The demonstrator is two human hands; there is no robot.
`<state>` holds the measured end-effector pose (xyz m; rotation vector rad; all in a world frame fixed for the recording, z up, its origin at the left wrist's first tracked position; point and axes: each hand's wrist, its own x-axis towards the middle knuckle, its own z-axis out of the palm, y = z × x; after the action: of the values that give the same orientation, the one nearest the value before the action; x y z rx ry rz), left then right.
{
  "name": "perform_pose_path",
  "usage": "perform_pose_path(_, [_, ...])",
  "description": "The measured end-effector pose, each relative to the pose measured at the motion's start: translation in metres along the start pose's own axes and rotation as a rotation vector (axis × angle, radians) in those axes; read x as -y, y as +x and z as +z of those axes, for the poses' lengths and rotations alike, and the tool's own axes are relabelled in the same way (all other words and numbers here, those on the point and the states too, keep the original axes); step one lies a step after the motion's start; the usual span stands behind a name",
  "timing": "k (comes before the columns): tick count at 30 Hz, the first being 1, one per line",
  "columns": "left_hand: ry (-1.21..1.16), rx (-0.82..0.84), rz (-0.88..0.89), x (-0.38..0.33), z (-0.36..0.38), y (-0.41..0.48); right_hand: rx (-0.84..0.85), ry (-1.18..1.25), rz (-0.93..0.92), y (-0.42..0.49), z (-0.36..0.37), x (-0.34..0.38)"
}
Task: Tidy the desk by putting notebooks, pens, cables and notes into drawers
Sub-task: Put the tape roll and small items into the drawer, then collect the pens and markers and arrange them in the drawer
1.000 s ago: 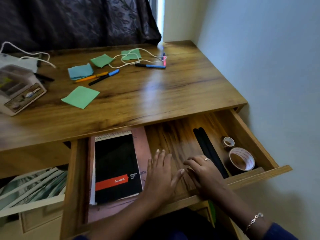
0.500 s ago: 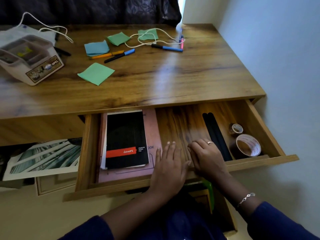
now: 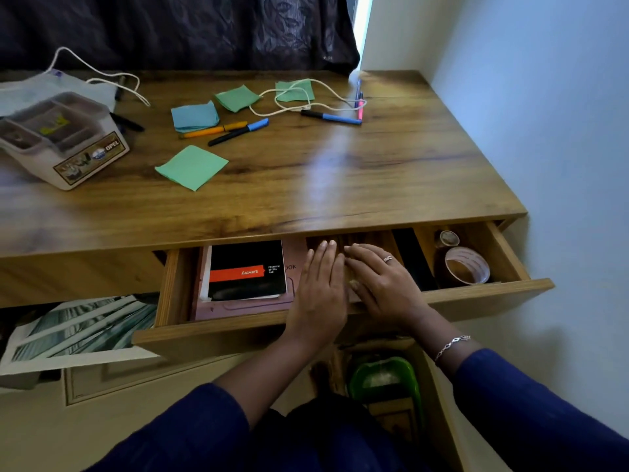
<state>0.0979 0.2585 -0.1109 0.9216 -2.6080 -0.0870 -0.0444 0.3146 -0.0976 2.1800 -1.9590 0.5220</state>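
I see both hands lying flat in the open drawer (image 3: 476, 298), side by side on its bare wooden floor. The left hand (image 3: 318, 294) has its fingers straight and together, the right hand (image 3: 381, 284) has its fingers stretched out, and neither holds anything. Left of them a black spiral pad (image 3: 246, 269) lies on a pink notebook (image 3: 245, 306). Notes (image 3: 191, 166), pens (image 3: 238, 131) and a white cable (image 3: 306, 105) lie on the desk (image 3: 374, 185).
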Motion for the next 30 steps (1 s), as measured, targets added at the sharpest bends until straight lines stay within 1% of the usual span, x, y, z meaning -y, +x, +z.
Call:
perform_pose_path(5, [0.012, 0.083, -0.013, 0.023, 0.002, 0.032, 0.144, -0.055, -0.108, 0.036, 0.006, -0.022])
perform_pose_path(8, [0.09, 0.106, 0.007, 0.046, 0.001, 0.044, 0.233, -0.175, -0.182, 0.058, 0.016, -0.036])
perform_pose_path(10, [0.16, 0.133, 0.029, 0.064, 0.0, 0.05, 0.261, -0.249, -0.197, 0.072, 0.021, -0.044])
perform_pose_path(13, [0.241, 0.213, 0.074, 0.083, -0.005, 0.056, 0.224, -0.307, -0.192, 0.086, 0.027, -0.05])
perform_pose_path(15, [0.272, 0.246, 0.094, 0.086, -0.004, 0.06, 0.15, -0.318, -0.18, 0.089, 0.032, -0.049])
perform_pose_path(19, [0.274, 0.172, 0.066, 0.08, -0.006, 0.068, -0.011, -0.312, -0.118, 0.093, 0.044, -0.04])
perform_pose_path(21, [0.265, 0.094, 0.088, 0.081, -0.002, 0.07, -0.038, -0.315, -0.107, 0.094, 0.045, -0.039])
perform_pose_path(23, [0.245, 0.018, 0.11, 0.082, 0.0, 0.072, -0.023, -0.294, -0.077, 0.096, 0.042, -0.038])
perform_pose_path(27, [0.135, -0.013, 0.106, 0.085, -0.01, 0.08, 0.035, -0.191, -0.013, 0.104, 0.032, -0.03])
perform_pose_path(30, [-0.098, 0.0, 0.084, 0.097, -0.022, 0.092, 0.01, -0.028, 0.003, 0.118, 0.026, -0.026])
